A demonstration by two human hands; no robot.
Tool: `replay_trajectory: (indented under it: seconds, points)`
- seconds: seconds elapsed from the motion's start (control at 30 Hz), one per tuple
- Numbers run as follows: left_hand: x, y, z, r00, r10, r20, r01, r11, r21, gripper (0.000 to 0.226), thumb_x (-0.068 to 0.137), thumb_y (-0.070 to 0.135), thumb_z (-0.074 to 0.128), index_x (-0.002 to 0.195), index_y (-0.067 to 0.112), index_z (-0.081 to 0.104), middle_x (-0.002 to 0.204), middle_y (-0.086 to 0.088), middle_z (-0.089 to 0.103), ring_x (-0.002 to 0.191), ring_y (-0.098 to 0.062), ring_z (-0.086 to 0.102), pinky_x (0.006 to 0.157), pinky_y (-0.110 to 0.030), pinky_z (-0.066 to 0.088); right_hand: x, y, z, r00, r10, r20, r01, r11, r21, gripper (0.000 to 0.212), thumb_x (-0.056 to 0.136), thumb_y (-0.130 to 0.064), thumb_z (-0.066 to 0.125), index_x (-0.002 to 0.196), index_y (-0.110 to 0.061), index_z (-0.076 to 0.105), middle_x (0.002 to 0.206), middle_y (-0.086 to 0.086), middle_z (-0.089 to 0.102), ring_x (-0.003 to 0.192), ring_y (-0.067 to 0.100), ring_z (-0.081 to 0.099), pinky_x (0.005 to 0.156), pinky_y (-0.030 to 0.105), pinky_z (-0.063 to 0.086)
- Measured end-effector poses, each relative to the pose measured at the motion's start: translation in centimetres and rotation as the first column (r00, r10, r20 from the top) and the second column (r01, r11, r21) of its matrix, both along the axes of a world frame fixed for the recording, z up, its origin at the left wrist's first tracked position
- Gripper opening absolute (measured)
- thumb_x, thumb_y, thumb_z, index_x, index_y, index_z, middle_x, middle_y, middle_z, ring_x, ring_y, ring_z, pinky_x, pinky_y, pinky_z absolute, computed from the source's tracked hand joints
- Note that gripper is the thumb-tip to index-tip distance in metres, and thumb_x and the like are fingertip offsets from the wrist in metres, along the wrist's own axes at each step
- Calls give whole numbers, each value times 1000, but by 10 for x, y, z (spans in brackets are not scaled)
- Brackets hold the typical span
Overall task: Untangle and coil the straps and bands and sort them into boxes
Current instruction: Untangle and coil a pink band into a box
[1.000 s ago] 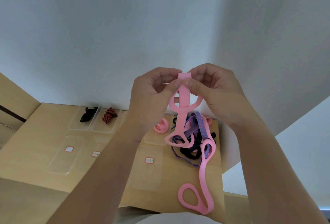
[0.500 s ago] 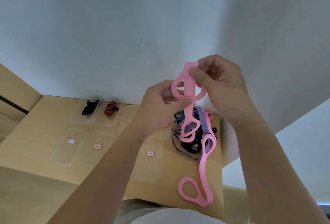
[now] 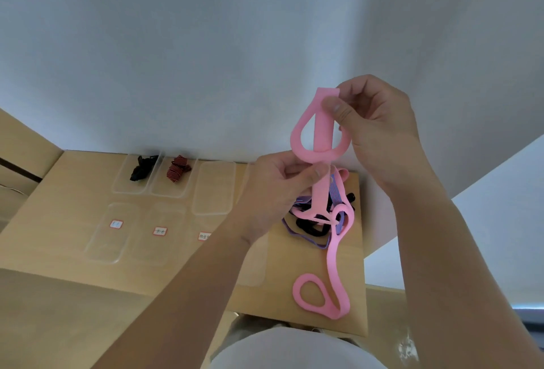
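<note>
A long pink band (image 3: 322,136) is held up above the table. My right hand (image 3: 374,127) pinches its top end, where a loop hangs around the straight part. My left hand (image 3: 279,189) pinches the band just below that loop. The band runs down through a tangle of purple and black straps (image 3: 312,226) and ends in a loop (image 3: 321,298) lying near the table's front edge. Clear boxes stand at the back left: one holds a coiled black strap (image 3: 141,170), one a red-striped strap (image 3: 178,171), and one clear box (image 3: 215,189) beside them shows nothing inside.
Clear lids with red-edged labels (image 3: 116,224) lie in a row in front of the boxes on the wooden table (image 3: 64,209). A white wall rises right behind the table. The table's right edge runs close to the tangle.
Both hands moved right with the pink band. My right hand lifted the top end higher, and my left hand slid down to below the loop, which has grown larger.
</note>
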State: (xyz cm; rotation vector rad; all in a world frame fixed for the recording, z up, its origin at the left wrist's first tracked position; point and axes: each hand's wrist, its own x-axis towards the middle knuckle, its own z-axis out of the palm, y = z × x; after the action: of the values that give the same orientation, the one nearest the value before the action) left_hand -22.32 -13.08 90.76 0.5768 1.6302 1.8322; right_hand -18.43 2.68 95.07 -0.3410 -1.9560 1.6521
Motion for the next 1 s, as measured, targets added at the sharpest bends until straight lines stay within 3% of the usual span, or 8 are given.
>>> replay_trajectory:
  seconds: [0.13,0.27,0.43,0.57,0.67,0.73,1.0]
  points:
    - [0,8,1,997,32,76,-32,999,4,21,100,6,59,93,14,77,90,-5,80,83,-19,77,72,-29,61,6,5,-1,1000,16,-24,-16,1000,10,17,89,-8,71,83,-23,65,80,-6,65,77,13,60,70,30,47]
    - [-3,8,0,991,-15,129,14,1000,12,22,102,6,54,97,10,75,92,-5,79,84,-19,77,75,-29,60,8,9,1,999,45,-12,-44,998,50,10,87,-14,71,85,-22,65,83,1,66,79,16,60,72,36,47]
    - [-2,2,-5,988,-99,116,93,994,50,21,103,8,53,108,13,73,105,-7,78,97,-21,75,85,-36,59,11,11,3,995,95,-34,-92,992,87,11,88,-14,69,86,-24,64,82,-4,65,78,17,59,71,38,46]
    - [-2,0,0,988,-129,89,123,990,64,18,97,14,59,107,16,74,104,-5,78,97,-21,75,80,-33,59,10,11,4,996,85,-37,-82,992,96,6,88,-15,69,87,-18,65,86,17,65,78,29,60,71,41,47]
    - [-3,2,0,992,-103,67,100,994,45,18,100,8,58,108,11,73,105,-8,78,96,-22,75,79,-33,59,11,13,5,996,67,-50,-62,994,93,6,87,-16,70,88,-21,65,86,6,66,81,32,62,72,39,47]
    - [-3,5,1,995,-83,46,82,996,31,17,100,7,58,111,4,71,106,-14,77,96,-23,75,79,-33,60,12,15,7,997,62,-50,-57,993,102,6,88,-16,70,88,-21,66,86,-1,66,80,24,60,71,36,47]
    - [-4,12,8,996,-56,63,56,998,12,23,99,3,61,116,-11,67,111,-25,73,84,-25,76,67,-27,59,24,16,18,993,92,-78,-79,985,152,13,88,-16,71,86,-28,67,84,-8,69,81,19,62,73,38,49]
